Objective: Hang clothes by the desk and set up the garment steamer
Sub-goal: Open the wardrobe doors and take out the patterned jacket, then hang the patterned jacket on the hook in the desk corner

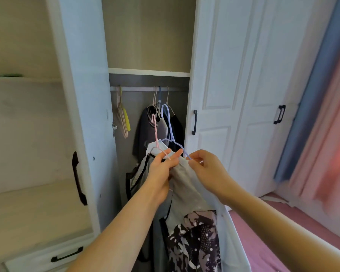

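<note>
In front of the open wardrobe, my left hand (161,169) and my right hand (206,169) both grip a bundle of clothes on hangers. A pink hanger (155,132) and a blue hanger (170,124) stick up from the bundle, their hooks off the rail. The top garment is light grey (186,185), with a black-trimmed piece (139,173) on the left and a dark patterned one (194,238) below. The wardrobe rail (137,88) runs across behind, above the bundle.
Dark garments (145,130) hang on the rail, and several empty hangers (123,118) hang at its left end. A white wardrobe door (81,95) stands open on the left; closed doors (243,85) are on the right. Pink and blue curtains (322,114) hang at far right.
</note>
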